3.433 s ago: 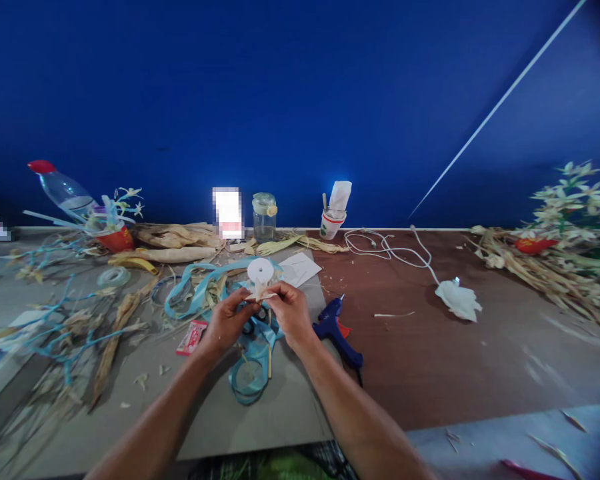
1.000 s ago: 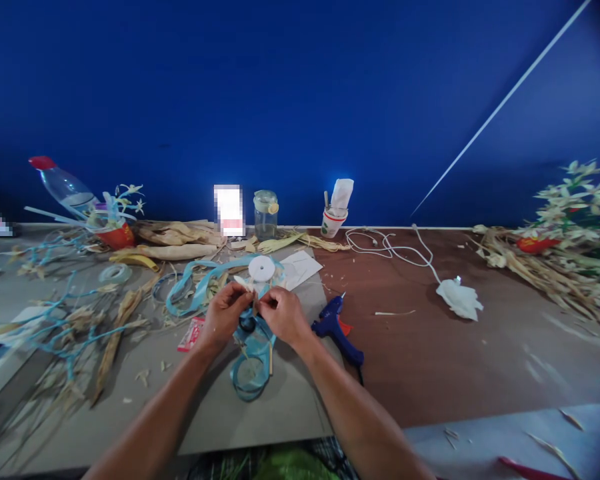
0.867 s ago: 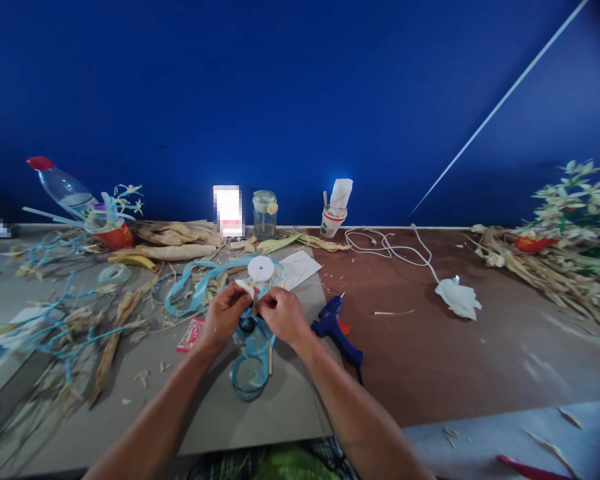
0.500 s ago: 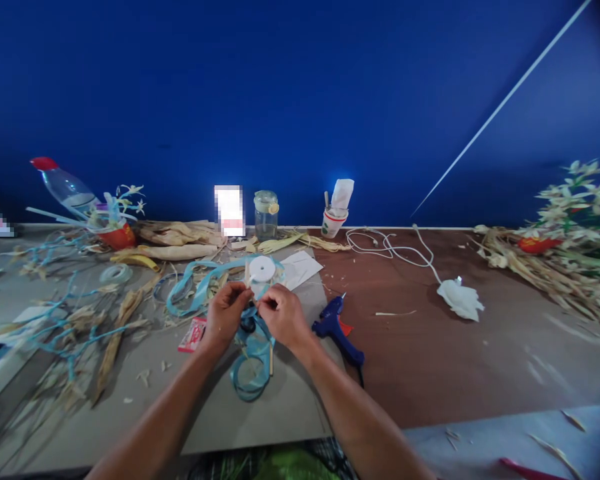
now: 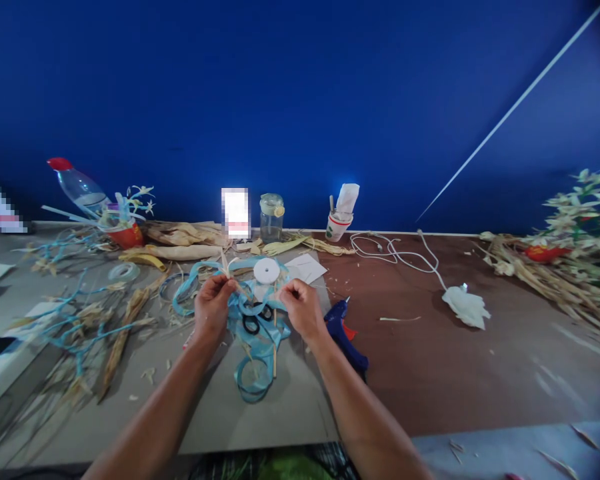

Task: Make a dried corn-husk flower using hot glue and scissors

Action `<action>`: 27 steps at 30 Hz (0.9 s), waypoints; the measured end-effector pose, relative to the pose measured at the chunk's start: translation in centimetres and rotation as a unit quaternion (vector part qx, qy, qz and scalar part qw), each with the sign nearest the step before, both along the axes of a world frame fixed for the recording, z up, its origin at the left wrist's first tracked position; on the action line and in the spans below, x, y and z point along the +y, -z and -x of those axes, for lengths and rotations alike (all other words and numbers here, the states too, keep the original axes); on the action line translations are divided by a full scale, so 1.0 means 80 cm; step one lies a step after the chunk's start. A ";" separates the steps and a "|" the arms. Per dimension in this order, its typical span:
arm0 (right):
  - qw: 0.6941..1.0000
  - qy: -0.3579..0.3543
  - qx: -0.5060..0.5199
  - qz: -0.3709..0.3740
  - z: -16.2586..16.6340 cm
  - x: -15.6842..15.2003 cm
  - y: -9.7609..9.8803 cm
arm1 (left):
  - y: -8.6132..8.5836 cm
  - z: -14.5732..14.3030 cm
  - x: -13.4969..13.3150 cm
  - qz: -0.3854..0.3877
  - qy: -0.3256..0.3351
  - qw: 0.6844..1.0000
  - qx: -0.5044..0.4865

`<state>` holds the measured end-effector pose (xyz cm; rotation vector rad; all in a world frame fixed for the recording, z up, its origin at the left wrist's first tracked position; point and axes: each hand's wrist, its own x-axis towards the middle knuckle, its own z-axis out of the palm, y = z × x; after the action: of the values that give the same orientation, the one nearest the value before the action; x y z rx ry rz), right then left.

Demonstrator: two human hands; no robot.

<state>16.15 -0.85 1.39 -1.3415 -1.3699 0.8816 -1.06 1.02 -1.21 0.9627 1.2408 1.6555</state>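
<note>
My left hand (image 5: 211,305) is closed in a pinch on a thin pale husk strip (image 5: 225,262) that sticks up above its fingers. A hand's width to the right, my right hand (image 5: 301,308) is closed too, pinching a small pale husk piece (image 5: 279,294). Between them lie tangled light-blue ribbon (image 5: 254,333), black-handled scissors (image 5: 257,319), a thin wooden stick (image 5: 275,343) and a white ribbon spool (image 5: 267,271).
A blue glue gun (image 5: 344,329) lies right of my right hand, its white cable (image 5: 401,251) trailing back. A glass jar (image 5: 271,217), paper cup (image 5: 339,223), plastic bottle (image 5: 77,187) and dried husks (image 5: 177,241) line the wall. Husk flowers (image 5: 575,247) pile at right; a white flower (image 5: 466,305) lies alone.
My hands were pressed together on one small husk piece; they have pulled apart, the left now holding a strip, the right a small piece. The view shifted slightly.
</note>
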 end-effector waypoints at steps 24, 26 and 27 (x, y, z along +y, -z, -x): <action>0.987 -0.017 0.151 0.047 0.008 0.007 0.009 | -0.005 -0.020 -0.018 -0.031 0.150 0.979 0.136; 0.975 -0.016 0.213 0.066 0.009 0.008 0.009 | -0.001 -0.021 -0.019 -0.066 0.165 0.969 0.171; 0.968 -0.014 0.238 0.076 0.010 0.008 0.008 | 0.001 -0.021 -0.019 -0.083 0.168 0.964 0.186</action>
<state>15.34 -0.20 0.72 -1.1260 -0.9636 1.2532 0.65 -0.53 -1.25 1.5519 1.1069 1.3612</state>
